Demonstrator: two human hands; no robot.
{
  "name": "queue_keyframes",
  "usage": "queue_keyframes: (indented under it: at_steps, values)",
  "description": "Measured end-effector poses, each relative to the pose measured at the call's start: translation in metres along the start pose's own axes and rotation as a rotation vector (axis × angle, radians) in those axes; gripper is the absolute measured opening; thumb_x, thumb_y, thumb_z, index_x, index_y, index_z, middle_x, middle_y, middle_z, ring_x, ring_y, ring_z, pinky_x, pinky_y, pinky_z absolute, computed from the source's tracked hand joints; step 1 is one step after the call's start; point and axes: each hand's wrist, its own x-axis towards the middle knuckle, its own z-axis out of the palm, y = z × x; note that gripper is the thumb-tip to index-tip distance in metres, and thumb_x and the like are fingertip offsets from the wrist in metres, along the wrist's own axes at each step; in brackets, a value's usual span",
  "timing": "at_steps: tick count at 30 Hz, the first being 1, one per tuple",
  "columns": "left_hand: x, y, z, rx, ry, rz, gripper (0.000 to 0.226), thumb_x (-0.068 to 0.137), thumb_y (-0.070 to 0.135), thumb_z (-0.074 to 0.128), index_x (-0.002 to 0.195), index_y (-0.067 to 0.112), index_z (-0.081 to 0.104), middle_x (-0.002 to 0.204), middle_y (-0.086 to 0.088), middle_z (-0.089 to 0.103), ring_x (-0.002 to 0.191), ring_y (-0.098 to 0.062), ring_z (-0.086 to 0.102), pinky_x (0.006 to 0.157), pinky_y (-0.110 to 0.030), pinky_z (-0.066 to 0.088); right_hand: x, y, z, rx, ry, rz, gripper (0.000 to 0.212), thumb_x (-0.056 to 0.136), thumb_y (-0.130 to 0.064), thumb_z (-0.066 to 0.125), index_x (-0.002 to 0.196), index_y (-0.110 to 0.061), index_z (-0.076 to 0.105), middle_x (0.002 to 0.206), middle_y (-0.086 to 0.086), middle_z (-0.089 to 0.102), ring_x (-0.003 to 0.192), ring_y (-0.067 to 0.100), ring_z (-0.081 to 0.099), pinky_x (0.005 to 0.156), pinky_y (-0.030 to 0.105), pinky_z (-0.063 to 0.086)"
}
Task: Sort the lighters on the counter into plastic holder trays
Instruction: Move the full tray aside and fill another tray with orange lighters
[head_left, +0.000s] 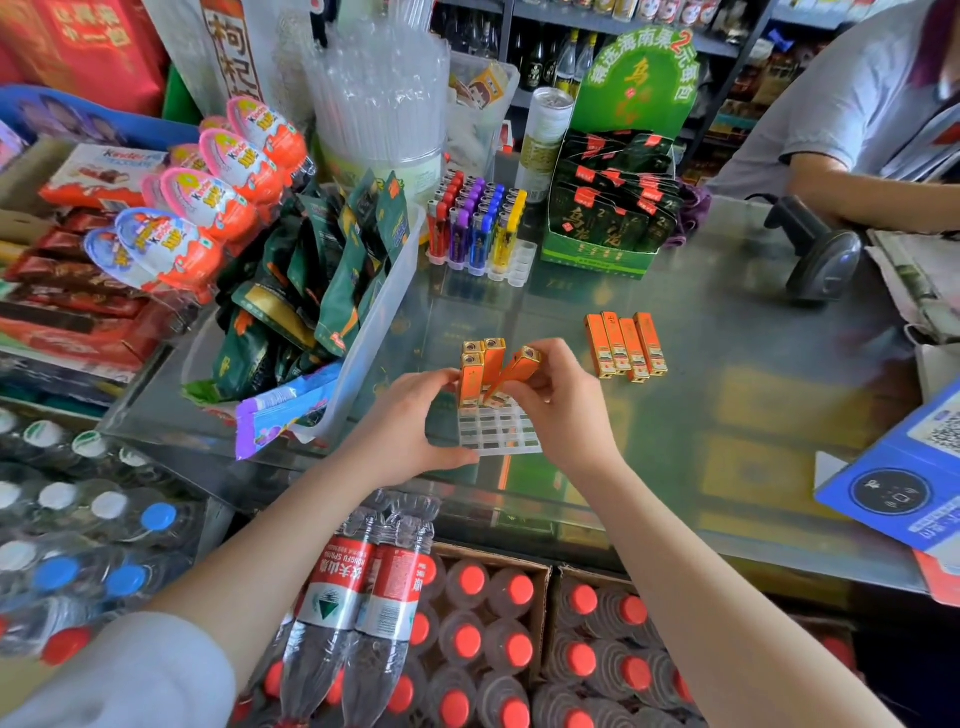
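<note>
Right hand (558, 402) pinching tilted orange lighter (517, 370); left hand (415, 421) steadying clear tray (501, 434). Best stood upright over next free slot, then pressed straight down.

— Can you see the far end of the clear plastic gridded tray (500, 431)?
— No, the right hand (558, 402) and left hand (415, 421) cover it, and the upright orange lighters' (480, 374) bases too.
— And the blue cardboard sign (904, 478)?
— Cut off at the right edge.
</note>
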Motion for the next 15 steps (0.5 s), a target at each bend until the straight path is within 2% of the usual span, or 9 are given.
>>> queue_keyframes:
  at_steps: [3,6,8,11,15]
  values:
    - [-0.002,0.002,0.001,0.004,0.01,-0.006,0.076,0.065,0.033,0.079,0.13,0.021,0.04,0.132,0.002,0.046,0.124,-0.013,0.036,0.098,-0.023,0.025,0.003,0.0,0.0,-0.123,-0.032,-0.047,0.018,0.082,-0.009,0.064,0.085,-0.017,0.048,0.084,0.001,0.063,0.073,0.008,0.06,0.065,0.016,0.047]
    - [-0.002,0.001,0.002,-0.005,0.01,0.0,0.076,0.064,0.032,0.079,0.129,0.021,0.041,0.132,0.002,0.047,0.124,-0.016,0.037,0.104,-0.03,0.03,0.008,-0.001,-0.004,-0.226,-0.071,-0.115,0.014,0.081,-0.011,0.066,0.081,-0.01,0.052,0.085,0.01,0.064,0.076,0.023,0.06,0.068,0.032,0.052]
    - [-0.002,0.001,0.001,-0.002,0.004,-0.002,0.076,0.064,0.033,0.079,0.129,0.021,0.042,0.132,0.002,0.047,0.124,-0.017,0.038,0.103,-0.033,0.03,0.01,-0.001,-0.007,-0.248,-0.112,-0.169,0.013,0.08,-0.01,0.067,0.085,-0.005,0.056,0.086,0.011,0.069,0.078,0.024,0.064,0.072,0.038,0.055]
    - [-0.002,0.002,0.001,0.018,-0.002,-0.004,0.076,0.065,0.034,0.079,0.13,0.021,0.041,0.133,0.002,0.046,0.124,-0.016,0.037,0.102,-0.032,0.03,0.011,0.001,-0.01,-0.274,-0.126,-0.233,0.021,0.081,-0.01,0.067,0.098,-0.003,0.058,0.09,0.01,0.072,0.081,0.022,0.069,0.076,0.038,0.057]
    - [-0.002,0.005,-0.001,0.024,-0.012,-0.006,0.076,0.065,0.034,0.078,0.13,0.021,0.04,0.133,0.001,0.046,0.123,-0.016,0.037,0.102,-0.032,0.03,0.01,-0.001,-0.009,-0.302,-0.117,-0.223,0.035,0.084,-0.015,0.064,0.113,-0.008,0.045,0.099,0.01,0.072,0.084,0.025,0.069,0.076,0.038,0.056]
